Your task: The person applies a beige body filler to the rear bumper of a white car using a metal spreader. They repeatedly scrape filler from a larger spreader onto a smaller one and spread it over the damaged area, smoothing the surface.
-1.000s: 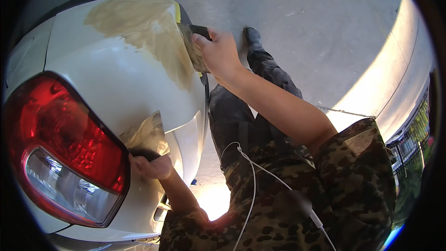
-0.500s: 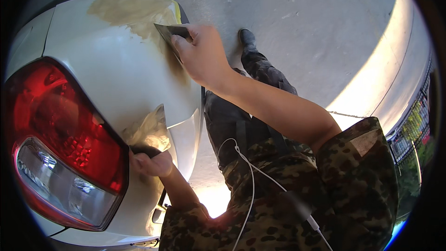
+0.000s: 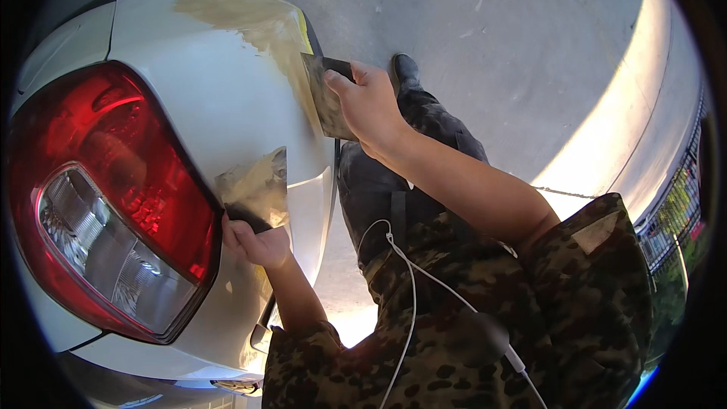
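My right hand (image 3: 372,104) is closed on a dark flat spreader (image 3: 326,98), pinched between thumb and fingers. The blade stands at the right edge of the white car's rear panel (image 3: 189,83); whether it touches there I cannot tell. Tan body filler (image 3: 242,15) is smeared over the panel's upper part and down along that edge. Lower down, my left hand (image 3: 263,245) grips a second spreader (image 3: 261,182), its broad face smudged with tan filler and dark near the fingers. That hand is close beside the red and clear tail light (image 3: 129,151).
A strip of yellow tape (image 3: 304,30) runs along the panel's upper right edge. White cable (image 3: 413,288) hangs over my camouflage clothing. My dark trousers and a shoe (image 3: 407,72) are on the grey floor (image 3: 530,53). Fencing (image 3: 674,220) shows at the far right.
My right hand has moved right and slightly down, bringing its spreader to the panel's edge with more of its face showing. The car appears shifted to the right in view. Both spreaders remain held.
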`<state>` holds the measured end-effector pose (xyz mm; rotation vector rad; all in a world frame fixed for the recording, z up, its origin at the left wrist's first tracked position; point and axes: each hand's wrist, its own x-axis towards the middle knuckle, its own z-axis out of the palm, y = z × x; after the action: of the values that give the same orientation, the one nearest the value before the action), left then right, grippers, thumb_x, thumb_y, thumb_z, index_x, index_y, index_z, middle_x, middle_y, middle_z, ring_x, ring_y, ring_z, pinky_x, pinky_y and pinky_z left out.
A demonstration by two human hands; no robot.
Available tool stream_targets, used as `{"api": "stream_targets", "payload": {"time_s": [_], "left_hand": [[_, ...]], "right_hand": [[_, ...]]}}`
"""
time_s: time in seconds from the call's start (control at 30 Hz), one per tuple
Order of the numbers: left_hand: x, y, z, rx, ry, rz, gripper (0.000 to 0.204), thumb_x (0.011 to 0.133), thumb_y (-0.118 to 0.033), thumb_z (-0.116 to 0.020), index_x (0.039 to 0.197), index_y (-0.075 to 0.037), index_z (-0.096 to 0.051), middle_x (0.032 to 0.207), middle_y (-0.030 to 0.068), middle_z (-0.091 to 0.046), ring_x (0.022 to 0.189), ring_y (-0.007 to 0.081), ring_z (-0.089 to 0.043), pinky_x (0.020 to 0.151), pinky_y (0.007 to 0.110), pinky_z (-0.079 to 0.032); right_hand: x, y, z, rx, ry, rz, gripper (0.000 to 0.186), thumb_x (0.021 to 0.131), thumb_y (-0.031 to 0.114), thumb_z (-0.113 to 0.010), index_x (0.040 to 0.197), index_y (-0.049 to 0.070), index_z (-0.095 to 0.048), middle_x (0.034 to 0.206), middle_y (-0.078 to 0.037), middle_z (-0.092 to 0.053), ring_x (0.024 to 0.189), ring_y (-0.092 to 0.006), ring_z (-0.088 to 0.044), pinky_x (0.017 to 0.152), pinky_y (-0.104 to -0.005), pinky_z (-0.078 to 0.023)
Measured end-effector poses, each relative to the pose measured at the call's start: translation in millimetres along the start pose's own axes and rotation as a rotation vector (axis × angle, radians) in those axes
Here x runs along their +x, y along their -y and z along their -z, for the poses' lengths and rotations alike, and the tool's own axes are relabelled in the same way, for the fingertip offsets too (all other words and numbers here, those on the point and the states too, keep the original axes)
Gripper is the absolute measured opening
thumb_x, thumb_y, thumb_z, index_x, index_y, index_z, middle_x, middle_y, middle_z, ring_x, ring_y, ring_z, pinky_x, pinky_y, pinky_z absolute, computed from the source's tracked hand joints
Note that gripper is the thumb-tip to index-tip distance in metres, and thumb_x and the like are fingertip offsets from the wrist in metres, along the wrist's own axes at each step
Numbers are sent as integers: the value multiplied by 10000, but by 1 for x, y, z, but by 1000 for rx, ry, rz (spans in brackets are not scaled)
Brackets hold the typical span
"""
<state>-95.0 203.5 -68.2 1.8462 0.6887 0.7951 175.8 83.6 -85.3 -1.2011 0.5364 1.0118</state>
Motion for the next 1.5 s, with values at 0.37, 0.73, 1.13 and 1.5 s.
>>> {"api": "stream_targets", "payload": {"time_s": [0.37, 0.73, 1.13, 1.5], "left_hand": [[-14, -96, -5, -356, -2, 122, 495, 1097, -374, -459, 1307, 73, -481, 1129, 402, -641, 992, 433, -691, 875, 515, -581], [-2, -132, -5, -642, -66, 132, 492, 1092, -367, -436, 1306, 65, -535, 1130, 401, -644, 1024, 430, -680, 883, 515, -555], [-1, -140, 1, -534, -126, 179, 504, 1092, -403, -424, 1267, 59, -522, 1115, 354, -645, 982, 445, -673, 868, 563, -553], [-17, -151, 15, -646, -184, 263, 456, 1077, -341, -497, 1292, 61, -482, 1144, 367, -629, 1005, 501, -673, 863, 612, -576]], "right_hand": [[-23, 12, -54, -447, -159, 66, 207, 999, 123, -619, 957, -64, -696, 769, -12, -578, 693, -98, -489, 607, -332, -429], [-66, -33, -95, -787, -311, 525, 280, 952, 144, -625, 1178, 28, -742, 1185, -242, -685, 972, -405, -683, 859, -444, -537], [21, 4, -35, -254, -314, -3, 207, 958, 111, -656, 1081, -47, -708, 967, -124, -721, 852, -215, -676, 742, -402, -525], [-15, 20, -72, -542, -369, 113, 201, 965, 126, -660, 1022, -62, -701, 884, -91, -677, 787, -164, -578, 703, -406, -488]]}}
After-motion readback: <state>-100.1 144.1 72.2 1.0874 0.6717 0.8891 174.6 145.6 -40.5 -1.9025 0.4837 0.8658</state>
